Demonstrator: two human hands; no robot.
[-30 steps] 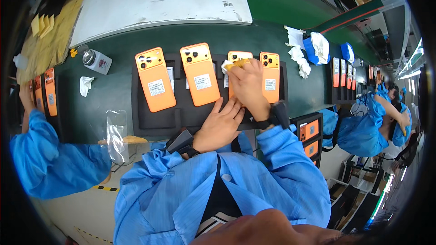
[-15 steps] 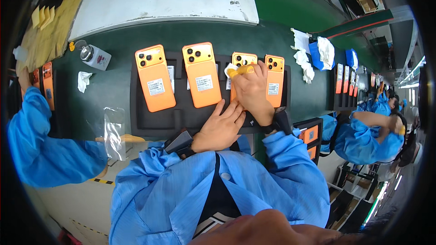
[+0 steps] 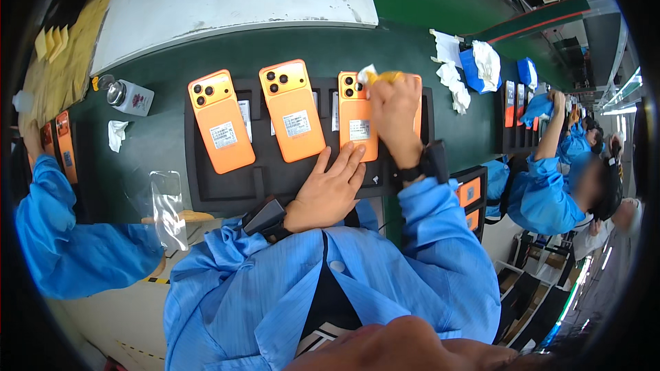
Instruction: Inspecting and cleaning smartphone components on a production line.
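Orange phones lie back up on a black foam tray. Each visible back carries a camera block and a white label. My right hand, with yellow covers on its fingertips, pinches a white wipe over the camera end of the third phone. It hides most of the rightmost phone. My left hand lies with fingers outstretched, their tips at the lower edge of the third phone. The leftmost phone and the second phone sit slightly tilted, untouched by either hand.
A dispenser bottle and a crumpled tissue are at the left. A clear plastic bag overhangs the table edge. White cloths fill a blue box at the right. Co-workers' blue sleeves show at both sides.
My right hand with the wipe has shifted right and up, uncovering the third phone's label and some lenses. At the right, a co-worker's arm has stretched out toward the table.
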